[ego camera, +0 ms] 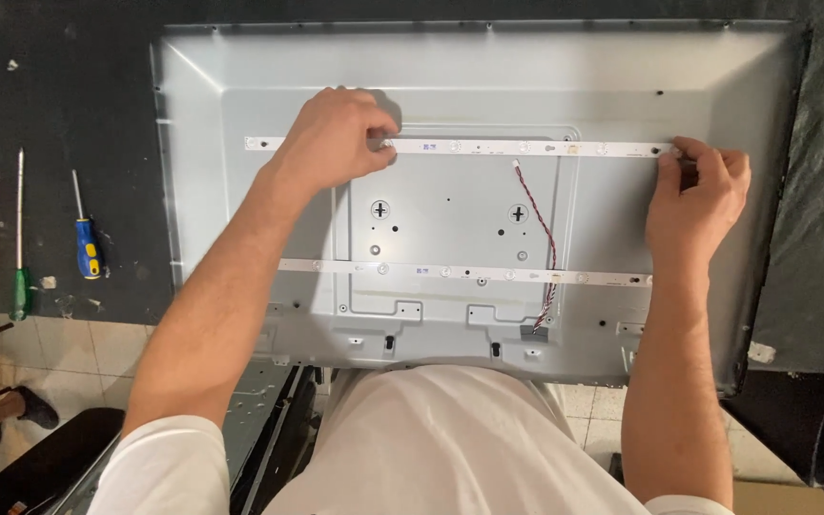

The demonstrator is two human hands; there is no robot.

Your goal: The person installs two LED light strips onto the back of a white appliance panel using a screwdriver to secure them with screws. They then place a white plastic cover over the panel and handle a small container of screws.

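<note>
While we look from the left, we see on the dark counter a green-handled screwdriver and, just beside it, a blue-and-yellow screwdriver. Next lies the grey metal back panel. Our left hand presses down on the upper white light strip, fingers curled on it near its left part. A lower white light strip lies parallel below, and a red-black twisted wire runs between both. Our right hand pinches the right end of the upper strip.
</note>
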